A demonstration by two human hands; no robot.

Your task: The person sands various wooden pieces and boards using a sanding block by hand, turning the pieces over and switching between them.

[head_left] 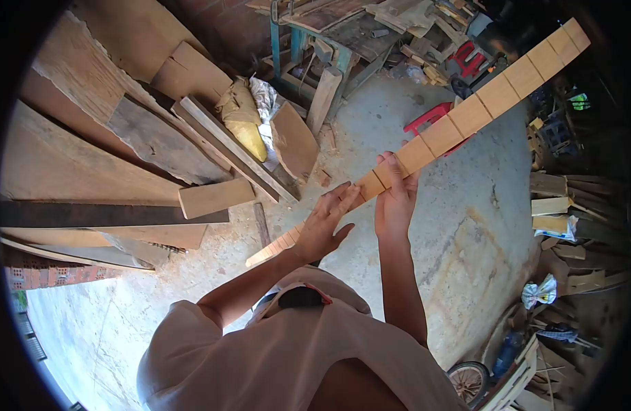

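Note:
A long pale wooden strip (497, 94), marked across with evenly spaced lines, runs from the lower middle up to the top right. My right hand (396, 195) grips it from below near its middle, fingers wrapped over the edge. My left hand (326, 225) lies on top of the strip lower down, fingers spread and flat against the wood. The strip's near end (264, 255) sticks out below my left wrist, above the concrete floor.
Planks and wood offcuts (124, 137) are stacked at the left. A blue-framed workbench (315, 48) stands at the top, with a yellow sack (241, 116) beside it. A red plastic stool (432, 120) sits under the strip. Scrap wood (562, 205) and a wheel (469, 380) lie at the right.

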